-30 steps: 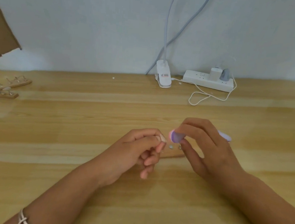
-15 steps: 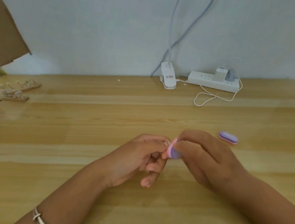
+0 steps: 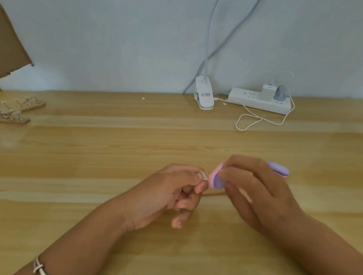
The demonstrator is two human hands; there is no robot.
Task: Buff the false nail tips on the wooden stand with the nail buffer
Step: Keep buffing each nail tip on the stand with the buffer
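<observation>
1. Two-handed hold above the table (image 3: 86, 173), in front of the strip (image 3: 259, 101) and well apart from it, on the viewer's side.
2. Pinches the tip (image 3: 203, 176) between thumb and forefinger of the left hand (image 3: 167, 192), palm turned inward. Curls the other left fingers loosely below, the little finger pointing down at the table.
3. Grips the buffer (image 3: 217, 179) in the right hand (image 3: 256, 193), fingers bent over the top and thumb underneath. Turns the purple face toward the viewer and sets the pink edge at the tip; cannot tell whether touching or just beside.
4. Brings both forearms in from the lower corners, with a thin white band (image 3: 40, 268) on the left wrist.
5. Leaves a second buffer (image 3: 279, 169) flat on the table, between the right hand and the strip, partly hidden by the fingers.
6. Finds a white lamp clip (image 3: 203, 95) just left of the strip, its label bearing dark print and an orange line, too small to read.
7. Finds a white charger (image 3: 267, 92) and a grey plug (image 3: 280, 93) in the strip, with a white cable (image 3: 262, 121) looped in front of it.
8. Finds two stands (image 3: 30, 104) far left of the strip, small tips raised on wire arms.
</observation>
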